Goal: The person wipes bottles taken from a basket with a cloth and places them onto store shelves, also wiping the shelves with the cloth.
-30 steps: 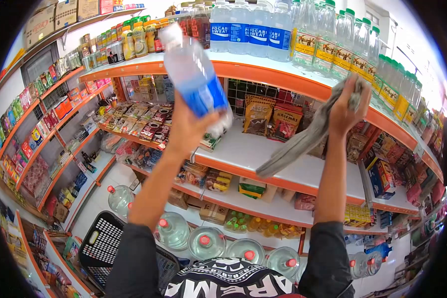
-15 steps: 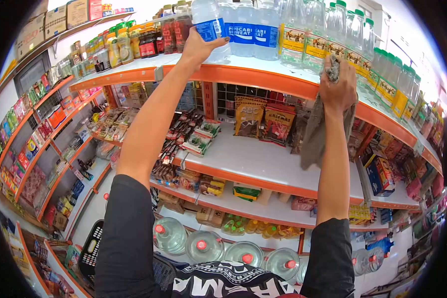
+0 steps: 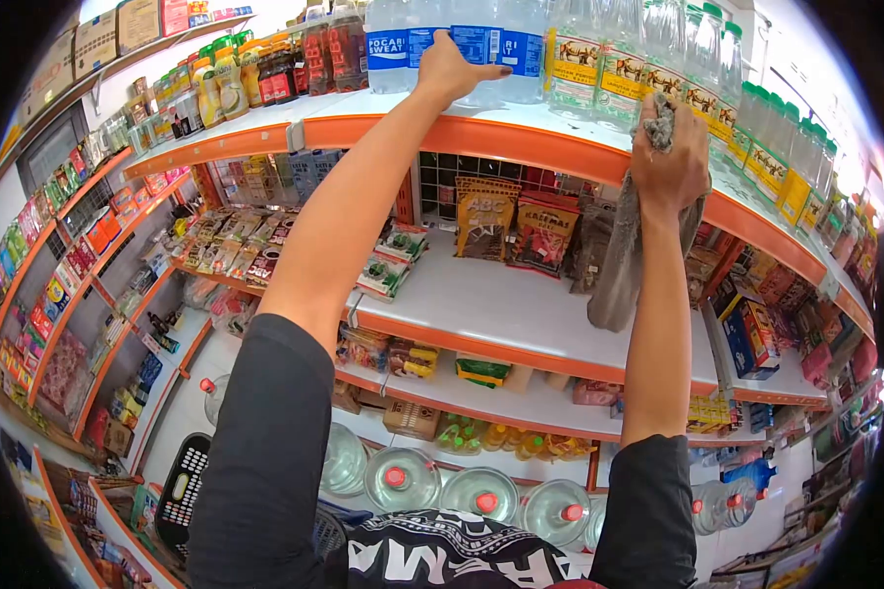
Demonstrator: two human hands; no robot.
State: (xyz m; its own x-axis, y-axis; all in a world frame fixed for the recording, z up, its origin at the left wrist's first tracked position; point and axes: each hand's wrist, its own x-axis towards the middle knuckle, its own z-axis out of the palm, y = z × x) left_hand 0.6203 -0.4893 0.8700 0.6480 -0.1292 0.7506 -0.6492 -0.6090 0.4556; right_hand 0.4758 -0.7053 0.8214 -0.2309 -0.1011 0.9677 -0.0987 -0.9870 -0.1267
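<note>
On the white top shelf, a Pocari Sweat bottle point(image 3: 473, 45) with a blue label stands in a row of the same kind. My left hand point(image 3: 448, 71) is closed around its near side, thumb pointing right; some fingers are hidden. A grey cloth point(image 3: 619, 265) is bunched in my right hand point(image 3: 670, 162), its long end hanging below the shelf edge. That hand is by the orange front edge point(image 3: 521, 149), before clear green-capped bottles point(image 3: 599, 74) with yellow labels.
Dark red bottles point(image 3: 349, 49) and yellow jars point(image 3: 206, 93) stand further left on the top shelf. Brown and red packets point(image 3: 540, 236) sit on the shelf below. Large water jugs point(image 3: 403, 479) stand at floor level, and a black basket point(image 3: 180, 496) is at the lower left.
My left hand has moved right with the Pocari Sweat bottle, bringing it against the others in the row. My right hand stays nearly in place with the cloth.
</note>
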